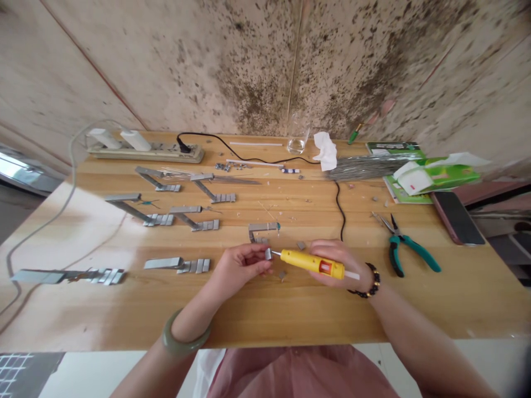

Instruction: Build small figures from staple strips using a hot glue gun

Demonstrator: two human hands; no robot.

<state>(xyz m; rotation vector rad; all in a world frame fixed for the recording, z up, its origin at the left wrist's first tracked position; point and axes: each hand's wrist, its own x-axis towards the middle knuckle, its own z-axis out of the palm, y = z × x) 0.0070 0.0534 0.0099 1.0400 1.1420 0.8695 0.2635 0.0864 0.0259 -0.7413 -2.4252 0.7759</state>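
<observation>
My right hand (332,257) is wrapped round a yellow hot glue gun (305,261), with a white glue stick (352,274) poking out of its back end. Its thin nozzle points left and meets a small grey block (268,254), or comes very close to it. Thumb and fingers of my left hand (240,265) pinch that block. Just beyond it lies a grey angled piece (263,227) with a teal spot at its end. Loose grey bits (301,245) are scattered near the gun.
Several grey jointed pieces (194,223) lie at left. A power strip (157,152) and a glass (296,143) stand along the wall. Teal-handled pliers (400,243), a phone (458,218), a wire bundle (369,167) and a tissue pack (443,176) are at right. The black cord (340,204) crosses the table.
</observation>
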